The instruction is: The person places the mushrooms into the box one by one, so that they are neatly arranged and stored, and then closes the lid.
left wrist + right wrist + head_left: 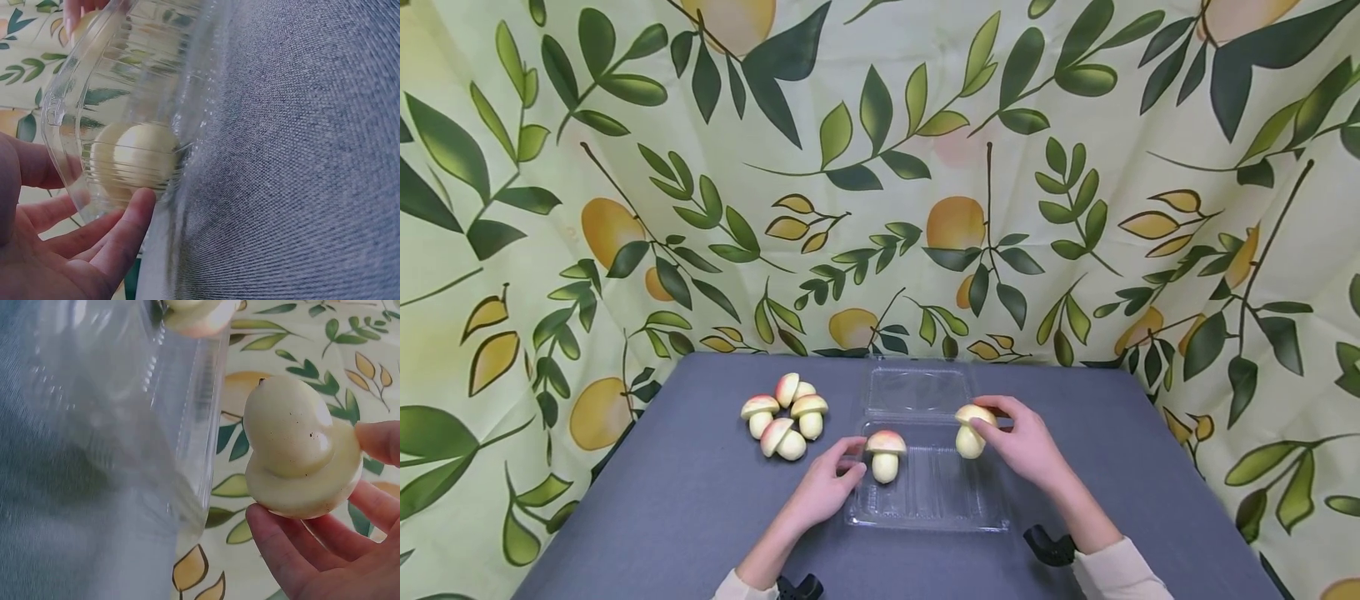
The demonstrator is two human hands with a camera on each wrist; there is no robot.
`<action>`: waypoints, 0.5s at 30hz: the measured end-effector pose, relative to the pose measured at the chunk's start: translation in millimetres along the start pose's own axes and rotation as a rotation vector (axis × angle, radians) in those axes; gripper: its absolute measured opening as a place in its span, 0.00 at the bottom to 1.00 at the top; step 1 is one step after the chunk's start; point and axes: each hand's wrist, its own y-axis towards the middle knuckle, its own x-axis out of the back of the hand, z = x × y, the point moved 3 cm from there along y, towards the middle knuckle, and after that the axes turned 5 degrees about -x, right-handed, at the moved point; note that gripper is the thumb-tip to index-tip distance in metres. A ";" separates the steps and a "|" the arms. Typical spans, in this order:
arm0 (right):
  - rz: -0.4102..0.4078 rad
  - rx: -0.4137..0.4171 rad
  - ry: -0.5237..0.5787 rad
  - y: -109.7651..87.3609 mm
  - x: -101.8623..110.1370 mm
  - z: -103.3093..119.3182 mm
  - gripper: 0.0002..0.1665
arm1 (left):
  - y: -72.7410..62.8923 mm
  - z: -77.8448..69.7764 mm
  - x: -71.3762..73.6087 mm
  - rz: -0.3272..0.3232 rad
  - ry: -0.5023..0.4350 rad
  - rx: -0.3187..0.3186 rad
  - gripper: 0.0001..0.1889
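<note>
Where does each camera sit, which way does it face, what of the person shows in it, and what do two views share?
Head: worn on the head, facing forward and down at the table, clear tray and patterned cloth; left hand, right hand and sleeves show.
Left wrist: on that wrist, facing the tray's side and the mushroom-shaped piece inside; left fingers show, right fingers too, at the top.
Right wrist: on that wrist, facing the held piece; right fingers show, gripping it.
Head and right wrist share the held piece.
</note>
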 end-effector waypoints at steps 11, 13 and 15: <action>0.054 0.031 0.024 6.0 -25.5 8.9 0.22 | 0.0 -1.6 0.6 -0.007 0.008 0.000 0.20; 0.062 0.025 0.021 6.4 -30.9 8.4 0.21 | -0.1 -2.4 0.4 -0.010 0.006 0.000 0.20; 0.071 0.017 0.017 6.2 -36.0 7.5 0.21 | -0.2 -2.8 0.1 -0.011 0.003 0.001 0.20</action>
